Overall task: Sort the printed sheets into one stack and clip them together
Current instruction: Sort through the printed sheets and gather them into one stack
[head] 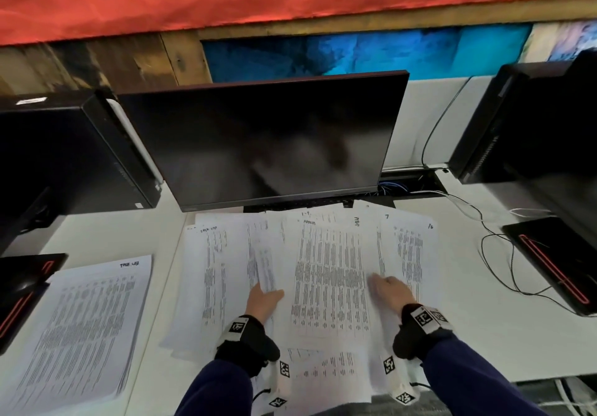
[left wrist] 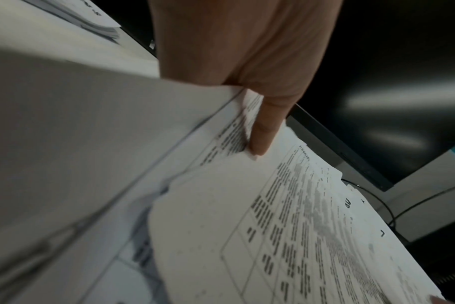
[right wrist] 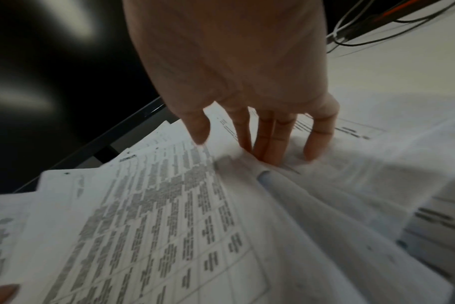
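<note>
Two hands work in a fan of printed sheets (head: 329,273) spread over the white bench (head: 97,238) just before the dark monitor (head: 258,138). The left hand (head: 262,302) pinches a lifted, curling sheet (head: 265,267), thumb on top and the other fingers hidden beneath the paper. The right hand (head: 389,293) lies released on the sheets, its straight fingers (right wrist: 270,139) pressing down into the paper. A separate neat stack of printed pages (head: 77,328) sits well apart on the left of the bench. Black computer towers (head: 64,157) flank the monitor, and cables (head: 497,247) trail across the bench on the right
</note>
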`<state>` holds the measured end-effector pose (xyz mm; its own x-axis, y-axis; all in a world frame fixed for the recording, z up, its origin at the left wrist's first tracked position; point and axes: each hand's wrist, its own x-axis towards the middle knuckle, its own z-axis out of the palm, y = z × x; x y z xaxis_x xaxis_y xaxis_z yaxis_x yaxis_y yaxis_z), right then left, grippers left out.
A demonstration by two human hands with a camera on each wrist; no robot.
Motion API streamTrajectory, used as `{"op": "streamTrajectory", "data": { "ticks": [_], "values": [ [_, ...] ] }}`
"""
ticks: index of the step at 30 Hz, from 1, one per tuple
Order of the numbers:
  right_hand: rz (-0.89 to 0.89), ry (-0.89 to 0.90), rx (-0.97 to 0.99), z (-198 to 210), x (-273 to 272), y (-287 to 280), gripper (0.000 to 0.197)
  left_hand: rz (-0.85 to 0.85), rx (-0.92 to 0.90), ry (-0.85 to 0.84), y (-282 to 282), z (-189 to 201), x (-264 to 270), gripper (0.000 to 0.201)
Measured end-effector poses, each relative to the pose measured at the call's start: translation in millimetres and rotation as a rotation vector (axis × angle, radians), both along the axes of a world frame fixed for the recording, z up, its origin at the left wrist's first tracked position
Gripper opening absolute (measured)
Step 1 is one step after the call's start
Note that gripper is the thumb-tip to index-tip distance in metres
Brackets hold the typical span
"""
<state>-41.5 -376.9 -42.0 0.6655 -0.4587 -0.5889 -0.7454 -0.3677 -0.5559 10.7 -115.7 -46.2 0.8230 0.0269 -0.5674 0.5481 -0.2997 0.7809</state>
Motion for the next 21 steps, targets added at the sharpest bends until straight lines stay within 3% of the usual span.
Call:
{"op": "streamTrajectory", "data": {
  "ticks": [5, 7, 10, 15, 19, 21],
  "values": [
    [-0.065, 0.110, 0.016, -9.2, 10.4, 6.6, 0.084, -0.135, 0.119, 0.020, -20.8, 15.0, -7.4, 0.061],
    [-0.136, 0.097, 0.013, -11.2, 11.4, 7.2, 0.086, -0.212, 0.108, -0.013, -27.4, 16.3, -12.5, 0.057],
    [-0.255, 0.037, 0.111, -19.6, 15.9, 3.3, 0.082, -0.356, 0.168, -0.185, -38.3, 18.8, -21.9, 0.044],
    [-0.333, -0.062, 0.236, -17.1, 13.5, -1.5, 0.083, -0.513, 0.254, -0.603, -45.5, 27.8, -29.0, 0.048],
    [-0.285, -0.068, -0.015, -7.0, 12.7, 6.5, 0.047, -0.407, 0.164, -0.607, -23.3, 30.4, -19.8, 0.085],
    [-0.284, -0.076, -0.114, -2.6, 18.6, 14.7, 0.038, -0.263, 0.161, -0.544, -4.3, 27.9, -9.6, 0.087]
  ]
}}
